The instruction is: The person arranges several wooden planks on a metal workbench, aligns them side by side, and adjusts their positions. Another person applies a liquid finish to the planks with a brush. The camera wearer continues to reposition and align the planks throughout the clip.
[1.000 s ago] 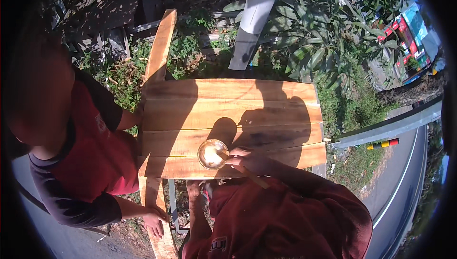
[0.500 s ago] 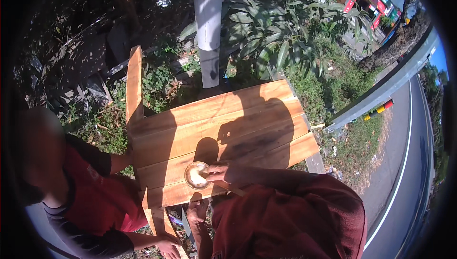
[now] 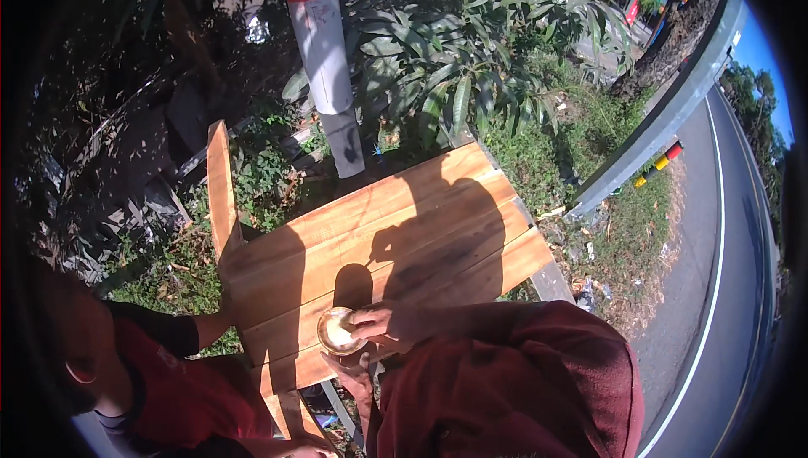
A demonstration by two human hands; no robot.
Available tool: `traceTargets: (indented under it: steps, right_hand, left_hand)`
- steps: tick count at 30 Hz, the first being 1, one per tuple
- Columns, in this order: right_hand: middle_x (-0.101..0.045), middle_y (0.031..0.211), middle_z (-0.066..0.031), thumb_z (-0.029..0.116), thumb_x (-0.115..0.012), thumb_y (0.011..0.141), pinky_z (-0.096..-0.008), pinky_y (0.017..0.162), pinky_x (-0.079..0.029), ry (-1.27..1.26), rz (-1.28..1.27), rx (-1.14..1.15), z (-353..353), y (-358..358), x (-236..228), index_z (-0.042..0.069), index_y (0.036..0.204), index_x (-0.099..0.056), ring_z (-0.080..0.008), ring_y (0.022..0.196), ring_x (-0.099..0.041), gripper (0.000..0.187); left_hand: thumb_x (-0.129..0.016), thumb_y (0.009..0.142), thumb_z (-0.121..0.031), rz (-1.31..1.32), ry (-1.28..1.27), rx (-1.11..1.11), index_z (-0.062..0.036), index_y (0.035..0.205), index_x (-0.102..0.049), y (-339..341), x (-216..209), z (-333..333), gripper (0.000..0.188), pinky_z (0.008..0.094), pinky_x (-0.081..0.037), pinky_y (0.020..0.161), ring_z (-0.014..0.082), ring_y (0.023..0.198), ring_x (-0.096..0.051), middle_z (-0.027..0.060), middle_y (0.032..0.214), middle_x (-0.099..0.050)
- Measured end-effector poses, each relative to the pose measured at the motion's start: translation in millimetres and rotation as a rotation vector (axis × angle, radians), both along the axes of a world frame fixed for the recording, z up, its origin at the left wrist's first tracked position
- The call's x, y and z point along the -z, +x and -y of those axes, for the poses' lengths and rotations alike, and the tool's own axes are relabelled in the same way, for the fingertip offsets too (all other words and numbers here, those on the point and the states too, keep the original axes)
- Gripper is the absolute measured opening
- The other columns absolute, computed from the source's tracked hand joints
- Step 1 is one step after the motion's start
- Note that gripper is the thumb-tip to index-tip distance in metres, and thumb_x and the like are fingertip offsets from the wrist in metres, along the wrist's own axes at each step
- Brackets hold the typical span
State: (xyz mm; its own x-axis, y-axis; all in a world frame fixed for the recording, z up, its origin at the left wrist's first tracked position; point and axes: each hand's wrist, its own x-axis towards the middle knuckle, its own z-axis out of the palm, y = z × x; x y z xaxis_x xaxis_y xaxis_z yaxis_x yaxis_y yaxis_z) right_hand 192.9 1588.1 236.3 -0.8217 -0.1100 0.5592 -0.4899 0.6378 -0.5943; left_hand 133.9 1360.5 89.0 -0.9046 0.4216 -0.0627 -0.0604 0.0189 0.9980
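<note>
A round open can (image 3: 341, 331) with a pale, creamy content and stained rim stands near the front edge of the wooden tabletop (image 3: 278, 270). My right hand (image 3: 383, 324) is closed at the can's right rim, its fingertips over the mouth. The thin stick in its grip is mostly hidden by the hand; its lower end cannot be made out. Just below the can, my left hand (image 3: 352, 376) has thumb and fingers spread, close against the near side; whether it touches is unclear. Shadows of my head, my hand and the can lie across the planks.
At the left, another person in a dark red and black shirt (image 3: 185, 403) is beside the table, one arm reaching its edge. An upright wooden piece (image 3: 221, 193) rises at the far left corner. Beyond are a red-and-white post (image 3: 320, 54), leafy branches, a metal guardrail (image 3: 656, 130) and a road.
My left hand has gone from curled below the table edge to spread fingers near the can. My right fingers stay at its rim; the stick shows less. The whole view has shifted and tilted.
</note>
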Motion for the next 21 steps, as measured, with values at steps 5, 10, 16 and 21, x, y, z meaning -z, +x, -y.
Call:
traceTargets:
  steps: [5, 10, 16, 21]
  right_hand:
    - [-0.057, 0.102, -0.0139, 0.023, -0.071, 0.082, -0.0445, 0.077, -0.052, -0.071, -0.003, -0.119, -17, 7, 21, 0.006, 0.105, -0.062, -0.0356, 0.091, -0.062, 0.030]
    - [-0.062, 0.108, -0.0147, 0.010, -0.067, 0.086, -0.0405, 0.081, -0.052, -0.014, 0.075, -0.018, -9, 9, 1, 0.008, 0.113, -0.064, -0.0318, 0.100, -0.062, 0.026]
    - [-0.060, 0.100, -0.0102, 0.004, -0.068, 0.082, -0.0393, 0.070, -0.053, 0.112, -0.028, 0.089, -14, -16, -8, 0.009, 0.104, -0.063, -0.0295, 0.091, -0.063, 0.023]
    - [-0.063, 0.109, -0.0126, 0.019, -0.051, 0.098, -0.0436, 0.083, -0.048, 0.008, 0.429, 0.179, -7, -6, -16, 0.006, 0.109, -0.061, -0.0313, 0.100, -0.060, 0.020]
  left_hand:
    - [-0.092, 0.061, -0.038, -0.172, -0.052, 0.036, -0.0005, 0.155, 0.000, -8, -11, -16, 0.137, 0.0457, -0.022, 0.118, 0.0344, 0.146, -0.021, 0.0267, 0.157, -0.018]
    - [-0.092, 0.061, -0.031, -0.254, -0.046, 0.030, -0.0004, 0.155, 0.004, -19, -40, -29, 0.137, 0.0447, -0.016, 0.120, 0.0342, 0.148, -0.014, 0.0252, 0.160, -0.008]
    - [-0.088, 0.059, -0.015, -0.116, -0.003, 0.108, -0.0044, 0.156, 0.006, -26, -53, -31, 0.135, 0.0441, -0.018, 0.120, 0.0329, 0.148, -0.013, 0.0236, 0.160, -0.006]
    - [-0.091, 0.059, -0.009, 0.013, 0.203, 0.130, -0.0025, 0.154, 0.011, -30, -51, -35, 0.140, 0.0404, -0.038, 0.112, 0.0296, 0.132, -0.042, 0.0207, 0.148, -0.033]
